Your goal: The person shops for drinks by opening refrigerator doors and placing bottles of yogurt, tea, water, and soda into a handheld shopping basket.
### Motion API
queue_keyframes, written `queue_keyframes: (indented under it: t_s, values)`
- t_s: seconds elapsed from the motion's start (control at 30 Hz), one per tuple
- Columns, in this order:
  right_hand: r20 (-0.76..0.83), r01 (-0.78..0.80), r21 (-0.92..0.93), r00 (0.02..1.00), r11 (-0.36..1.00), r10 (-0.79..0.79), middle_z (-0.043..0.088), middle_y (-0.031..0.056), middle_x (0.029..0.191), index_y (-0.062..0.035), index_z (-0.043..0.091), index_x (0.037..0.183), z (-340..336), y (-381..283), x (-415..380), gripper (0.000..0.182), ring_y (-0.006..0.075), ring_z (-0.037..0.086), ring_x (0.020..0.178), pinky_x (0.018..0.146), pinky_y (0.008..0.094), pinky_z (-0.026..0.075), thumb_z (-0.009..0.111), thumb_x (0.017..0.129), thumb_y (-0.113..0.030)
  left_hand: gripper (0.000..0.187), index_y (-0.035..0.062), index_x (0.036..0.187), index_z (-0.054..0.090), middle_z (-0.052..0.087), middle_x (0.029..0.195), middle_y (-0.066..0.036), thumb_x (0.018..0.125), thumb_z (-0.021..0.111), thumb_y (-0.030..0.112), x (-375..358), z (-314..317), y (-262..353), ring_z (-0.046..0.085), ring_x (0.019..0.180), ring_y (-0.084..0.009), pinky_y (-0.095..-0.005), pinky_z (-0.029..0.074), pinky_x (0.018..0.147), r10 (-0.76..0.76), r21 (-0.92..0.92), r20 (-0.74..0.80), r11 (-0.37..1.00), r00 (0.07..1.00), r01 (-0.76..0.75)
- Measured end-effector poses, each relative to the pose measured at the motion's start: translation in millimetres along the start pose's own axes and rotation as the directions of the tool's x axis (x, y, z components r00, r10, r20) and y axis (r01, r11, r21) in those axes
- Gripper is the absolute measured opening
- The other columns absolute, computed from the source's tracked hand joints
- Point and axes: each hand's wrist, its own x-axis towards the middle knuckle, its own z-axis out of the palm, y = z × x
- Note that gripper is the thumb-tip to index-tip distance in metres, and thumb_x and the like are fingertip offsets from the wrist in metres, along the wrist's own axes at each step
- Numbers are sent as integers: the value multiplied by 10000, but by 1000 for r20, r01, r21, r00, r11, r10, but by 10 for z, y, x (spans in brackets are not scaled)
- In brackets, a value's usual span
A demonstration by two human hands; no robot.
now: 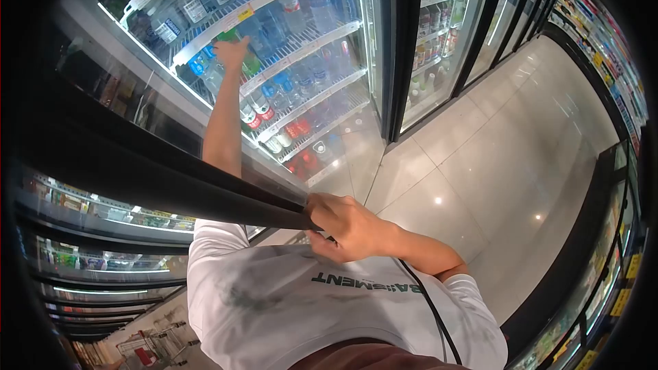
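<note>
My left hand [232, 52] reaches past the door into the lit drinks fridge, its fingers apart. It is at the front of a shelf, close to a green bottle [251, 63] and a clear bottle with a blue label [200, 65]. No bottle shows inside its grasp. My right hand [351, 228] is closed round the end of the black fridge door frame [226, 195], in front of my chest. The door stands swung open, and its frame crosses over my left upper arm.
Wire shelves [301, 48] hold rows of bottled drinks, with red-labelled bottles [251, 115] lower down. More glass fridge doors [439, 34] line the aisle ahead. Pale tiled floor [445, 185] runs to the right, beside a black-edged display case [569, 288]. A shopping cart [154, 349] stands at lower left.
</note>
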Motion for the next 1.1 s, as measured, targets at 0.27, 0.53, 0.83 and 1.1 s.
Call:
queue_keyframes:
  t_s: [0.27,0.53,0.83,1.1]
  values:
    - [13,-26,-16,1000,1000,27,537,173,829,41,519,905,71,46,70,231,342,540,616,497,423,440,680,739,49,822,-64,1252,574,539,1278,-343,614,872,361,335,255,-313,558,1153,-456,-479,485,987,199,-47,26,979,980,-198]
    - [-19,56,11,998,998,-56,532,156,808,28,498,915,173,183,137,256,333,543,606,491,406,436,682,738,36,581,10,1201,593,666,1104,-200,691,829,156,-614,-755,136,652,1009,-374,-432,512,884,412,-257,-10,880,911,-400]
    - [9,80,76,997,994,-81,508,140,791,4,490,919,277,342,243,248,336,551,625,513,418,437,679,759,11,545,17,1226,579,645,1111,-87,767,847,140,-2060,-2864,604,622,1033,-183,-337,505,923,127,-458,-3,881,992,-115]
    - [28,74,75,997,994,-76,508,156,808,11,488,920,407,454,361,227,348,572,657,555,435,452,661,775,-10,809,43,1407,441,592,1228,-132,700,822,-56,-4062,-4147,-383,611,1073,-202,-321,518,882,-467,-347,3,829,884,439]
